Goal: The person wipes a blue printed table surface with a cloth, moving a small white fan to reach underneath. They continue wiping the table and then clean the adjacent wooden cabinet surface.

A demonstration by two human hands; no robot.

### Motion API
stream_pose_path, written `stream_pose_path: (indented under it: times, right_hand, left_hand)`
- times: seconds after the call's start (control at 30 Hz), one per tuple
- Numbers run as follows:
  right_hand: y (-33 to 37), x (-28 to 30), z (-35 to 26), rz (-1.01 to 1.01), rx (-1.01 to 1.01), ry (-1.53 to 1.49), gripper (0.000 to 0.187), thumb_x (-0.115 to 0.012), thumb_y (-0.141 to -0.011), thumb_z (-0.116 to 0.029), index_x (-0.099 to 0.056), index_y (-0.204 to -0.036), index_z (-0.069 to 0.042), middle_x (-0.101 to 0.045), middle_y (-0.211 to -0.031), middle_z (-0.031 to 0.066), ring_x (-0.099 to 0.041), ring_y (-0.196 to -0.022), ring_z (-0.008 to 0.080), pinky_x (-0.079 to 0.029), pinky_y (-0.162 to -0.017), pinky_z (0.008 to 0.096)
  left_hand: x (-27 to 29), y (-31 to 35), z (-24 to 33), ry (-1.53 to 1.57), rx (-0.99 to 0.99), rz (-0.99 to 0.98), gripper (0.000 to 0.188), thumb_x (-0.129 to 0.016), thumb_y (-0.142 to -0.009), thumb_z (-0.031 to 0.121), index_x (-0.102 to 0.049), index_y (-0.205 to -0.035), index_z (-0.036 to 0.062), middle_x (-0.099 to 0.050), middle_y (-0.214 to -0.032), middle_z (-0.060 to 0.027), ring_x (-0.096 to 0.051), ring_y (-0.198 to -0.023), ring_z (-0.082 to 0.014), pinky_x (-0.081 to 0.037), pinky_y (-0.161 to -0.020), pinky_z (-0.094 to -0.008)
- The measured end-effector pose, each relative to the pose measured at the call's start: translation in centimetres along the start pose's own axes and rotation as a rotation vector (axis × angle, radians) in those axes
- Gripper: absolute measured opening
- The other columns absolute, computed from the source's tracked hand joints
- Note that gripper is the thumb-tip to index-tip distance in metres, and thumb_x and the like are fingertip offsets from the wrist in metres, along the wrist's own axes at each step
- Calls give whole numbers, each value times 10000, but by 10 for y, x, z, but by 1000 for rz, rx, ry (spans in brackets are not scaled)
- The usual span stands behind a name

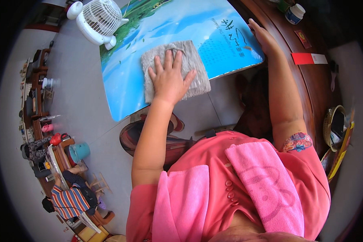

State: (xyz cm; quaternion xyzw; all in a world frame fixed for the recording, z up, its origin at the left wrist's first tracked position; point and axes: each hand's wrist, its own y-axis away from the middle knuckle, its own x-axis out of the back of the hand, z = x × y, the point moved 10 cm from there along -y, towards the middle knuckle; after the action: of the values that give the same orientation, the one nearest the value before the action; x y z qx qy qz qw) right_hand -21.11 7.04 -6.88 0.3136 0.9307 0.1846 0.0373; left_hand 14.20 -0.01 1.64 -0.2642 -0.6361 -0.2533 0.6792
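My left hand (169, 78) lies flat with its fingers spread on a folded grey cloth (199, 78), pressing it against a glossy blue tabletop (124, 90). The cloth reaches over the near edge of that top, which carries a printed landscape picture. My right hand (264, 38) is at the right edge of the tabletop with its fingers stretched out. Part of its palm side is turned away, and nothing shows in it.
A white fan (99, 18) stands at the tabletop's far left corner. On the right, a dark wooden surface (306, 86) bears a white bottle (295, 14), a red envelope (302, 59) and a basket (330, 129). Another person (70, 200) in a striped shirt is at lower left.
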Motion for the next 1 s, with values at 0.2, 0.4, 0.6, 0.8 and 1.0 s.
stream_pose_path:
  times: [0.2,0.4,0.6,0.8,1.0]
  right_hand:
    - [11,-5,-7,0,-11,6,691,-516,-964,-601,-606,-1302,-5,-654,-1233,190,-652,-1053,244,-488,-961,356]
    - [14,-10,-12,-6,-9,-40,667,-506,-982,-577,-607,-1304,-2,-656,-1219,172,-645,-1039,225,-476,-974,337]
    - [10,-9,-14,-8,-14,-70,674,-510,-984,-573,-583,-1338,-4,-625,-1277,170,-629,-1081,216,-466,-991,328]
    - [11,-9,-13,0,-42,-20,694,-522,-974,-585,-573,-1348,-2,-614,-1298,176,-617,-1108,226,-453,-1010,325]
    - [9,-15,-11,-16,-49,-35,713,-508,-972,-603,-565,-1363,-9,-607,-1309,174,-613,-1113,236,-443,-1021,341]
  left_hand:
    - [3,6,-24,-14,6,-10,772,-488,-930,657,-340,-1552,223,-271,-1624,-131,-204,-1476,-460,-161,-1146,-659]
    - [-3,-60,-91,-22,136,-34,815,-461,-912,703,-313,-1563,236,-236,-1642,-101,-170,-1502,-422,-142,-1175,-620]
    - [-13,-133,-149,-11,200,-25,827,-444,-901,728,-297,-1570,265,-208,-1655,-72,-163,-1507,-406,-146,-1176,-607]
    - [-23,-189,-180,-54,182,8,837,-410,-884,765,-298,-1567,295,-204,-1659,-39,-176,-1508,-382,-177,-1161,-608]
    - [-17,-194,-191,-54,193,24,843,-414,-876,771,-308,-1563,295,-215,-1657,-28,-184,-1508,-376,-185,-1160,-601]
